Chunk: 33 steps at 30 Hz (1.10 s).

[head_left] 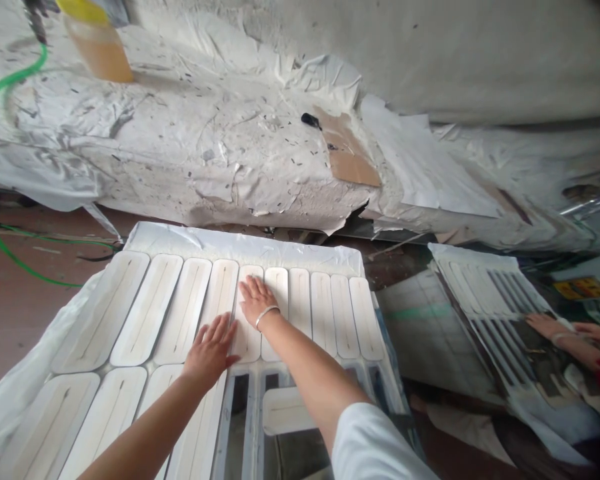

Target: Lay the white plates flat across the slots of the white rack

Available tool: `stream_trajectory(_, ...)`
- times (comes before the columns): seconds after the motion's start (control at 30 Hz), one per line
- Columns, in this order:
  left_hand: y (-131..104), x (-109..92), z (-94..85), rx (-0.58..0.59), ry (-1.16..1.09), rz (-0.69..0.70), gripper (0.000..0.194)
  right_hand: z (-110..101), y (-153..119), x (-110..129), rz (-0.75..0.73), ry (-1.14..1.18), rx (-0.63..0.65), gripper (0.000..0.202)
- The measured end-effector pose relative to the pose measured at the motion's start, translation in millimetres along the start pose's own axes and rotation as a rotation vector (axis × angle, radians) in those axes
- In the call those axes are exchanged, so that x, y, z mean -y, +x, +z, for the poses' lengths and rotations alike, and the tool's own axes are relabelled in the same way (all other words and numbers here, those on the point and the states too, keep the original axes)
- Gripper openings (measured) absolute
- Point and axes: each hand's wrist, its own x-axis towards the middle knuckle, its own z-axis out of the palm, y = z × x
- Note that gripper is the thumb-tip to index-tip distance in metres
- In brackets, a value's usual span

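Note:
Long white panels with rounded ends, each with a thin dark line down its middle, lie in rows on a slotted frame [241, 413]. My left hand [210, 350] rests palm down, fingers stretched, at the near end of a panel [221, 287] in the far row. Flat on the adjoining panel [248, 337] lies my right hand [257, 301], fingers extended, a pale bracelet at the wrist. Neither hand grips anything. A single panel [287, 410] sits crosswise over the open slots beneath my right forearm, which partly covers the frame.
Behind stands a long ledge [220, 133] draped in stained white sheeting. On it are a yellow-capped bottle [100, 50] of amber liquid and a cardboard piece [353, 157]. A green hose [15, 257] hangs at left. At right, a co-worker's hands [550, 327] touch another slotted frame [495, 293].

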Motion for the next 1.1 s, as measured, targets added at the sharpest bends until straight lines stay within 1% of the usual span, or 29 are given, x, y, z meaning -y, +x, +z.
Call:
stream_trajectory(0.07, -2, 1, 1.2, 0.005, -0.007, 0.007, 0.072, 15, -25, 0, -0.010, 0.006, -0.047, 0.056)
stream_trajectory(0.17, 2, 0, -5.7, 0.061, -0.015, -0.019, 0.073, 35, -63, 11, -0.034, 0.038, -0.062, 0.055)
stream_trajectory(0.27, 2, -3, -14.9, 0.122, -0.020, -0.055, 0.073, 42, -107, 30, -0.058, 0.115, -0.027, 0.054)
stream_trajectory(0.33, -5, -4, -16.9, 0.146, -0.026, -0.063, 0.069, 41, -144, 41, -0.076, 0.200, 0.007, 0.051)
stream_trajectory(0.4, -20, -4, -14.0, 0.128, -0.047, -0.035, 0.063, 38, -191, 45, -0.045, 0.285, -0.010, 0.048)
stream_trajectory(0.47, -45, -5, -6.8, 0.061, -0.114, 0.038, 0.055, 37, -245, 39, 0.070, 0.301, -0.119, 0.046)
stream_trajectory(0.53, -78, -11, 2.5, -0.014, -0.264, 0.114, 0.048, 37, -303, 28, 0.249, 0.221, -0.260, 0.044)
stream_trajectory(0.57, -97, -15, 7.5, -0.030, -0.370, 0.133, 0.048, 37, -332, 22, 0.354, 0.168, -0.304, 0.044)
stream_trajectory(0.6, -115, -20, 12.4, -0.020, -0.487, 0.139, 0.049, 37, -359, 17, 0.470, 0.123, -0.316, 0.045)
stream_trajectory(0.63, -134, -26, 17.2, 0.026, -0.602, 0.131, 0.050, 37, -385, 13, 0.589, 0.091, -0.291, 0.048)
stream_trajectory(0.67, -152, -33, 21.8, 0.104, -0.703, 0.120, 0.051, 37, -406, 10, 0.704, 0.077, -0.232, 0.052)
stream_trajectory(0.7, -168, -40, 26.1, 0.200, -0.783, 0.111, 0.051, 37, -424, 9, 0.806, 0.086, -0.141, 0.056)
stream_trajectory(0.77, -195, -55, 33.5, 0.396, -0.880, 0.113, 0.050, 38, -448, 8, 0.938, 0.168, 0.078, 0.065)
stream_trajectory(0.8, -205, -62, 36.2, 0.476, -0.909, 0.114, 0.050, 40, -454, 8, 0.971, 0.225, 0.161, 0.068)
stream_trajectory(0.83, -212, -69, 38.0, 0.534, -0.932, 0.110, 0.052, 44, -458, 7, 0.985, 0.276, 0.200, 0.071)
stream_trajectory(0.87, -217, -76, 38.8, 0.575, -0.954, 0.101, 0.053, 49, -460, 7, 0.991, 0.311, 0.180, 0.072)
stream_trajectory(0.9, -218, -83, 38.4, 0.605, -0.978, 0.089, 0.055, 54, -461, 6, 1.000, 0.325, 0.106, 0.071)
stream_trajectory(0.97, -216, -97, 34.5, 0.638, -1.034, 0.067, 0.056, 68, -467, 3, 1.050, 0.303, -0.132, 0.067)
stream_trajectory(1.03, -208, -116, 27.8, 0.603, -1.104, 0.074, 0.055, 83, -477, -3, 1.155, 0.281, -0.344, 0.065)
stream_trajectory(1.1, -197, -140, 19.9, 0.487, -1.122, 0.111, 0.052, 97, -491, -12, 1.279, 0.307, -0.453, 0.068)
